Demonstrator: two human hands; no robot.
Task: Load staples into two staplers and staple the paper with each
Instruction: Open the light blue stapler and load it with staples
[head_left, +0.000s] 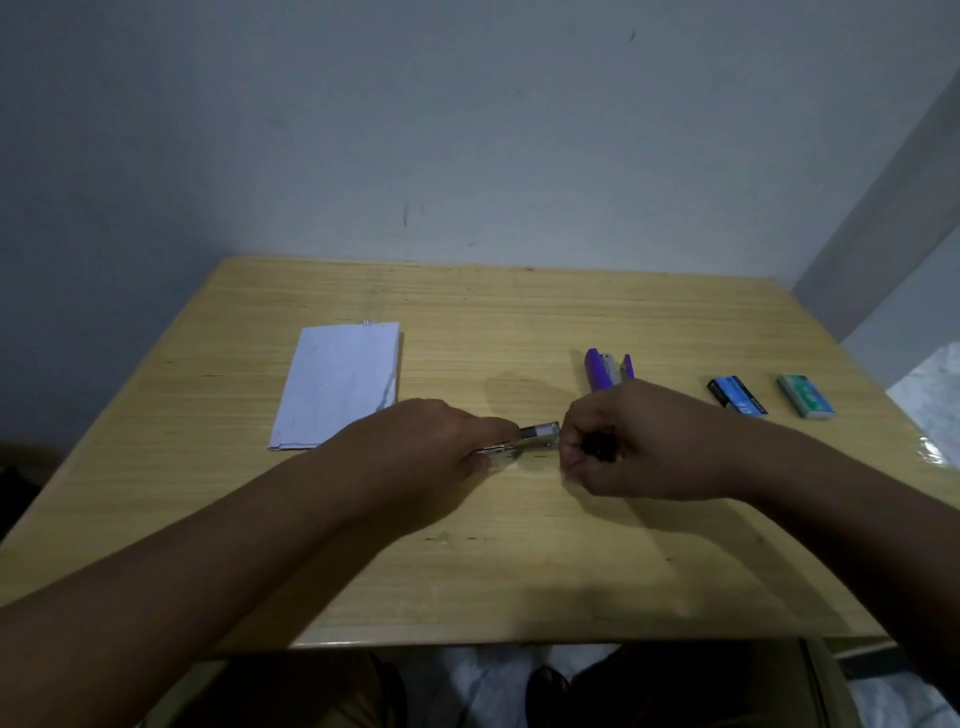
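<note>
A small metal stapler lies near the middle of the wooden table, mostly covered by the left hand, whose fingers close over its rear; only the silver front end shows. The right hand is curled at that tip, pinching something dark that is too blurred to identify. Behind it stands a purple stapler, partly hidden. Folded white paper lies left. The blue and green staple boxes at right carry unreadable print.
</note>
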